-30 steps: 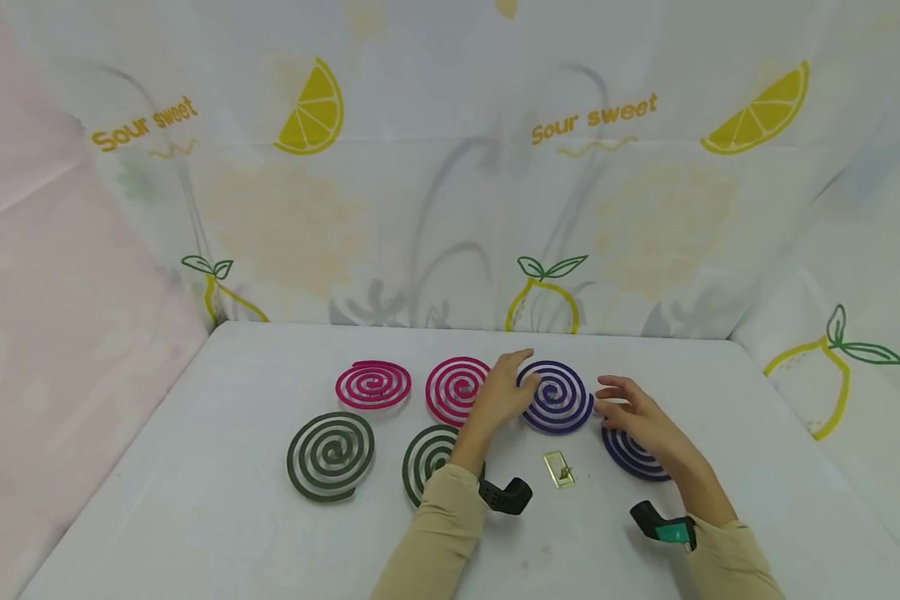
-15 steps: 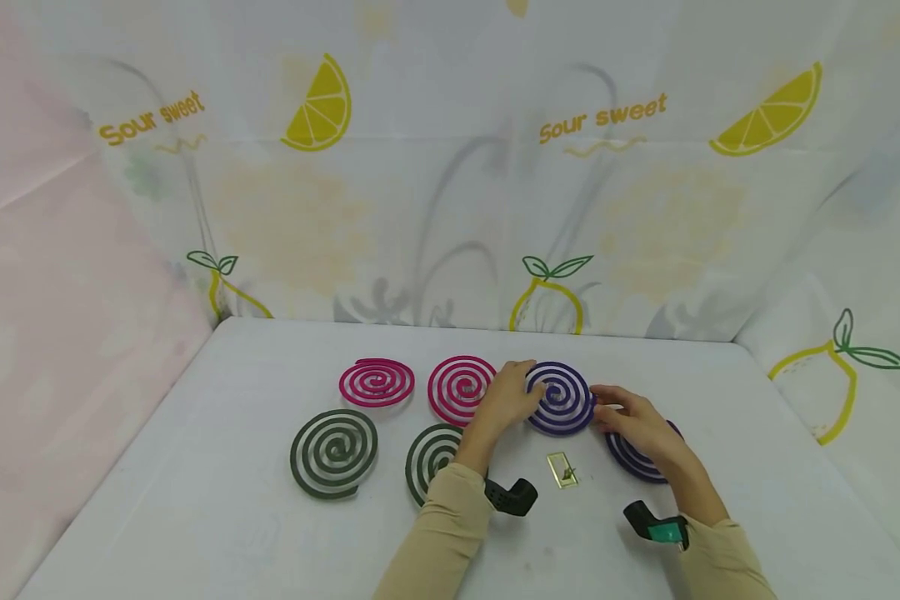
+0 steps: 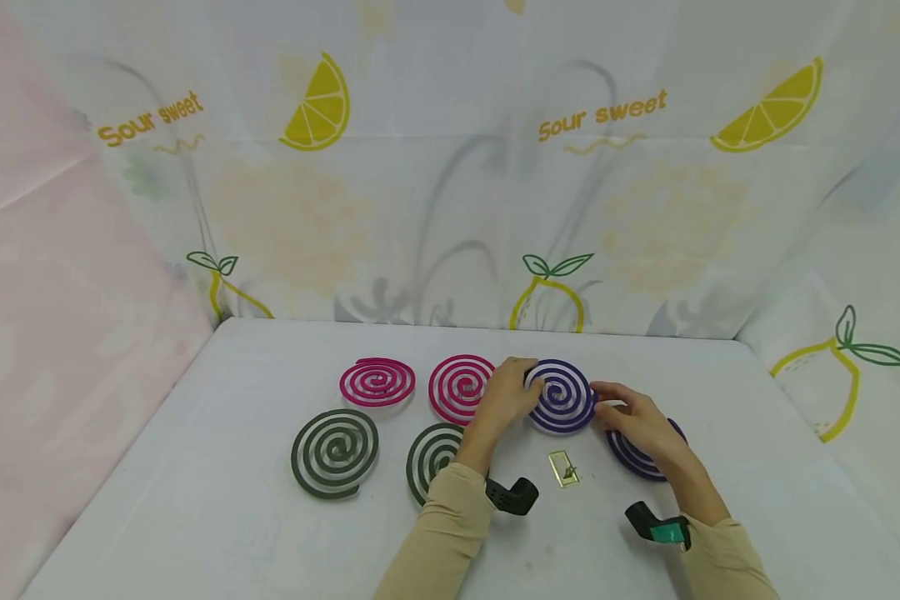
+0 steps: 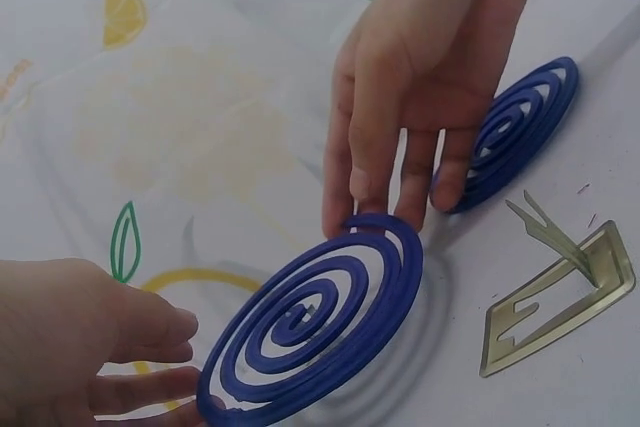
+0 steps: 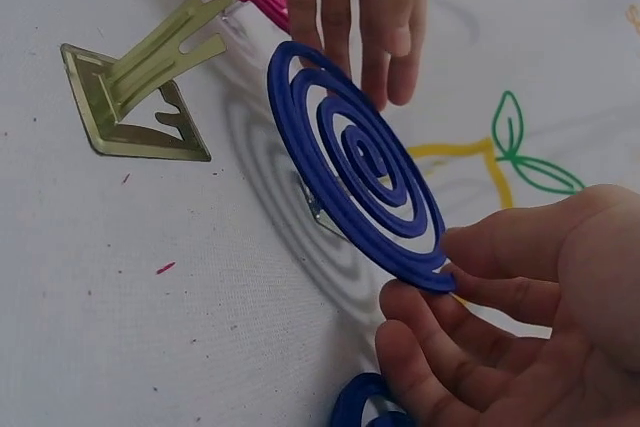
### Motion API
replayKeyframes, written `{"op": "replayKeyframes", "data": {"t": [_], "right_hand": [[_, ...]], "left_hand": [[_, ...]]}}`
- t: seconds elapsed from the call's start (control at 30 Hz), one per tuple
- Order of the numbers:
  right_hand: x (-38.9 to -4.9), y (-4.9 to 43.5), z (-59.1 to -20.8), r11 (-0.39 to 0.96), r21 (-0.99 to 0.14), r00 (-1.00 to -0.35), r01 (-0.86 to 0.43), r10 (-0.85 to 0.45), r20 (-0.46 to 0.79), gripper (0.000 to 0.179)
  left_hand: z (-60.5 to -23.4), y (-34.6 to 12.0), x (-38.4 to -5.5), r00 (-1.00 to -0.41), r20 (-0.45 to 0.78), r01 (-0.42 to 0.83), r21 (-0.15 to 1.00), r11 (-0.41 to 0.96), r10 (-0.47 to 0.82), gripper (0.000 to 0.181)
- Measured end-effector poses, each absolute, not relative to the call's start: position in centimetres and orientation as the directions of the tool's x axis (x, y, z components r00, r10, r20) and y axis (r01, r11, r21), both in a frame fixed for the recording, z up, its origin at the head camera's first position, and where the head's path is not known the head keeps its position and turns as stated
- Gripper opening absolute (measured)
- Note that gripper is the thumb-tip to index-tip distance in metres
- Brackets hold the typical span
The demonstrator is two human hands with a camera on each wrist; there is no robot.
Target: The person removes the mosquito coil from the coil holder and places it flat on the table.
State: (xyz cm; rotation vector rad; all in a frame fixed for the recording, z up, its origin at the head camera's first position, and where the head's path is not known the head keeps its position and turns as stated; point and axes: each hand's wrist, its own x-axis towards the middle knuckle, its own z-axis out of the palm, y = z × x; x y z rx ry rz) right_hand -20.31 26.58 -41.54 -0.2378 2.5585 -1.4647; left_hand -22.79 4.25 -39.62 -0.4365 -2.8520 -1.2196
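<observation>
Where right fingers (image 5: 408, 309) pinch, blue coil (image 3: 558, 395), face up, tail (image 5: 438, 282) rightward

worktop (image 3: 195, 517): 2 rows of 3 | far, left to right: far-left coil (image 3: 377, 381), far-middle coil (image 3: 466, 386), far-right coil (image 3: 556, 395) | near, left to right: near-left coil (image 3: 338, 449), near-middle coil (image 3: 442, 463), near-right coil (image 3: 636, 460) | stand (image 3: 567, 475): between near-middle coil and near-right coil | left hand (image 3: 506, 397): left of far-right coil | right hand (image 3: 641, 421): right of far-right coil | backdrop (image 3: 420, 208): behind worktop
</observation>
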Motion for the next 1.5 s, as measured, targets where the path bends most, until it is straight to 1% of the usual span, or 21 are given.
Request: {"op": "replayKeyframes", "data": {"t": [0.17,0.4,0.67,0.93,1.17,1.5], "right_hand": [[-20.3,26.5,-41.4,0.498,-0.866,-0.969,-0.038,-0.229,-0.089,0.048],[-20.1,26.4,-41.0,0.519,-0.855,-0.969,-0.016,-0.217,-0.114,0.05],[-20.0,26.4,-40.8,0.527,-0.849,-0.967,0.025,-0.204,-0.155,0.054],[-19.9,26.6,-40.8,0.542,-0.84,-0.97,0.024,-0.191,-0.152,0.053],[-19.8,26.8,-40.7,0.526,-0.85,-0.972,0.026,-0.186,-0.145,0.053],[-19.6,27.3,-40.4,0.487,-0.873,-0.974,0.011,-0.194,-0.12,0.054]], "left_hand": [[-39.6,4.2,-22.8,-0.959,0.134,0.268,0.714,0.646,0.249,0.036],[-39.3,4.2,-22.8,-0.962,0.119,0.25,0.738,0.626,0.245,0.034],[-39.1,4.1,-22.7,-0.964,0.129,0.253,0.718,0.648,0.233,0.032],[-39.1,4.0,-22.7,-0.963,0.141,0.258,0.721,0.642,0.229,0.031],[-39.1,3.9,-22.8,-0.966,0.119,0.233,0.779,0.581,0.229,0.031],[-39.5,3.7,-23.2,-0.963,0.13,0.229,0.858,0.46,0.236,0.032]]}}
